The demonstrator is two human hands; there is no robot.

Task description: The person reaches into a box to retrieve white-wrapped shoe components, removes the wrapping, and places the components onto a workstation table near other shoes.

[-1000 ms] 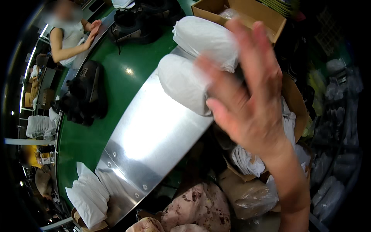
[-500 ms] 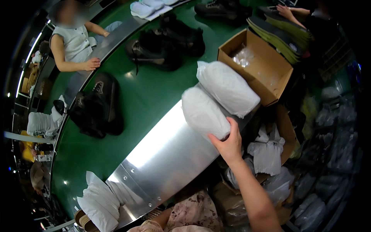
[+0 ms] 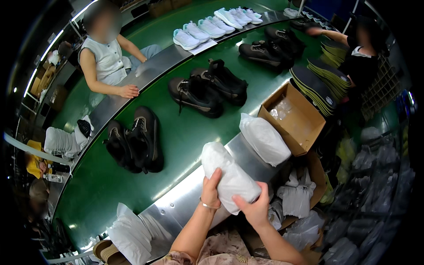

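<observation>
Between my two hands is a rounded white paper-wrapped bundle [image 3: 229,174], held tilted above the metal ledge [image 3: 187,201]. My left hand [image 3: 211,189] grips its left side, thumb up along the wrapping. At the near end my right hand [image 3: 255,204] closes round the bundle, thumb on the top face. What is inside the wrapping is hidden. A second, similar white bundle [image 3: 266,140] lies on the ledge just beyond, beside an open cardboard box [image 3: 304,145] with clear plastic bits in it.
Pairs of dark shoes [image 3: 143,137] stand on the green belt [image 3: 176,145]. Stacked insoles [image 3: 316,90] lie past the box. White crumpled sheets [image 3: 132,234] rest at the near left. One co-worker's hand [image 3: 129,91] is on the far rim; another person [image 3: 366,57] reaches in at far right.
My left hand has come into view and taken hold of the bundle. The bundle has been lifted nearer to me, away from the second one. The view has shifted, showing white shoes beyond.
</observation>
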